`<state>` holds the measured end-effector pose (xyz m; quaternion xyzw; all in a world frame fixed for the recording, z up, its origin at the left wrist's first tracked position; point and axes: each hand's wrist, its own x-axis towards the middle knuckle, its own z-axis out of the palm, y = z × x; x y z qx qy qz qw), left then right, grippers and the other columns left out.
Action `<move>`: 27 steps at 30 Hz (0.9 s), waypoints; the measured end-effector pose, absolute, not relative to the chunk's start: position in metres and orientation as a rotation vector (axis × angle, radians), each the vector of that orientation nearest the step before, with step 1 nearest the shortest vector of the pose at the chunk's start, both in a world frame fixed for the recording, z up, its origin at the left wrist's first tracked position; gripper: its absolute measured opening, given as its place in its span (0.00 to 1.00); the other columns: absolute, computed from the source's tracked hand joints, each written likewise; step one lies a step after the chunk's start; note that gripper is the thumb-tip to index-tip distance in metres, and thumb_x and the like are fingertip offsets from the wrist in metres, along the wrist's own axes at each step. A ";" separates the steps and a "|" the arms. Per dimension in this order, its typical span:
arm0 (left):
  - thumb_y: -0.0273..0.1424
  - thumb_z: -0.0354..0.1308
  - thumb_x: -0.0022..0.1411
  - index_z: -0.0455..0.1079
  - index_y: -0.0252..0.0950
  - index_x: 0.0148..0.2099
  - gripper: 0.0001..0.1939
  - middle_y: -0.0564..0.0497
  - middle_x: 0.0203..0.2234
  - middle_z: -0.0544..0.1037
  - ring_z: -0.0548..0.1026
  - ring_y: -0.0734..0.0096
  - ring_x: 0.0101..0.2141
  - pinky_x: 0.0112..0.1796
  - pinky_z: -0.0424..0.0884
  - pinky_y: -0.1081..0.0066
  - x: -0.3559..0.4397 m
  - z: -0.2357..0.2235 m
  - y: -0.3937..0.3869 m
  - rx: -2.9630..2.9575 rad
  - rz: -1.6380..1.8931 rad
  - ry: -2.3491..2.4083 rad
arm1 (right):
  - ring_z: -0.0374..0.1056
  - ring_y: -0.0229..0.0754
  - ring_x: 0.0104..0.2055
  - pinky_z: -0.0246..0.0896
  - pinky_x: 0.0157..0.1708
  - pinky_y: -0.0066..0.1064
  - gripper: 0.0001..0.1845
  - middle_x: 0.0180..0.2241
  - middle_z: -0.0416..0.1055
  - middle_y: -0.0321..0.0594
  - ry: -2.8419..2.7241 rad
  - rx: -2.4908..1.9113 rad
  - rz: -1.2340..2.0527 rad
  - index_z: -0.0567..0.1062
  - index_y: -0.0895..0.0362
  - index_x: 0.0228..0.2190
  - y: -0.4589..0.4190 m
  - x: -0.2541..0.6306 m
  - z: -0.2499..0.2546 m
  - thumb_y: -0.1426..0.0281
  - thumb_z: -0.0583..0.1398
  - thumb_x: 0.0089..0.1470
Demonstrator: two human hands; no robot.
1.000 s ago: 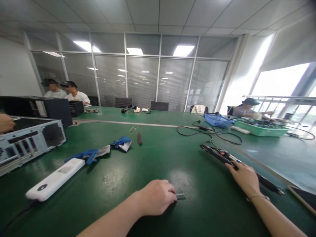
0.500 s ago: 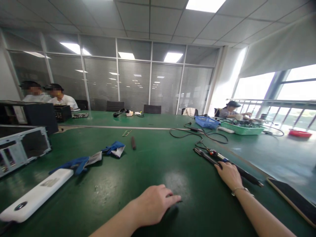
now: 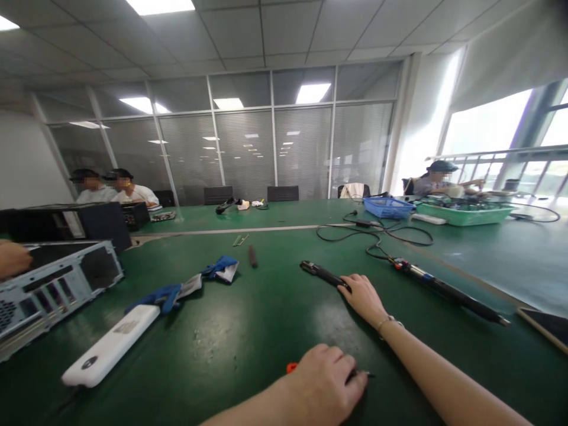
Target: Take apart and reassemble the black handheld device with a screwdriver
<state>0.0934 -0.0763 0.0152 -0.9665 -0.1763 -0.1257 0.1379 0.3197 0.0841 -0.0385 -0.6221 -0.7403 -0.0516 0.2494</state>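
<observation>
My left hand [image 3: 328, 378] is closed low over the green table [image 3: 266, 319], around what looks like a screwdriver. Its orange end [image 3: 291, 367] shows behind the knuckles and a thin dark tip [image 3: 370, 374] pokes out to the right; the middle is hidden by my fingers. With my right hand [image 3: 364, 299] I grip the near end of a long black casing piece [image 3: 322, 272]. To the right of that hand lies an opened pen-shaped electric tool [image 3: 444, 290], its coloured inner parts showing and a black cable [image 3: 377, 251] at its far end.
Blue work gloves [image 3: 164, 296], a white power strip [image 3: 110, 346] and a brown stick [image 3: 252, 256] lie to the left. Another person's hand [image 3: 13, 259] is at a metal computer case [image 3: 62, 284]. Blue [image 3: 388, 208] and green baskets [image 3: 470, 214] stand at far right.
My right hand has brought the black casing piece leftward, apart from the electric tool. A small metal piece earlier in my left hand no longer shows; the orange-ended tool is there now.
</observation>
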 end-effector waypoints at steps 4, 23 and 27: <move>0.38 0.52 0.68 0.64 0.32 0.55 0.18 0.46 0.40 0.76 0.73 0.63 0.37 0.37 0.68 0.66 0.087 0.022 -0.074 -2.781 -0.480 -0.571 | 0.64 0.47 0.46 0.59 0.50 0.37 0.20 0.45 0.71 0.46 -2.175 -1.433 0.010 0.74 0.55 0.51 0.064 0.284 -0.033 0.62 0.54 0.60; 0.40 0.69 0.49 0.73 0.39 0.51 0.26 0.47 0.45 0.77 0.74 0.57 0.45 0.47 0.67 0.64 -0.006 0.018 0.007 -2.905 -0.611 -1.692 | 0.67 0.45 0.41 0.62 0.41 0.34 0.19 0.41 0.71 0.41 -2.464 -1.146 0.795 0.75 0.56 0.43 0.033 0.306 0.008 0.60 0.63 0.50; 0.40 0.71 0.45 0.75 0.39 0.47 0.26 0.49 0.41 0.77 0.75 0.60 0.40 0.41 0.69 0.68 -0.009 0.015 0.012 -2.956 -0.643 -1.798 | 0.68 0.45 0.41 0.62 0.41 0.33 0.20 0.40 0.73 0.42 -2.418 -1.139 0.861 0.76 0.56 0.42 0.033 0.307 0.011 0.57 0.62 0.50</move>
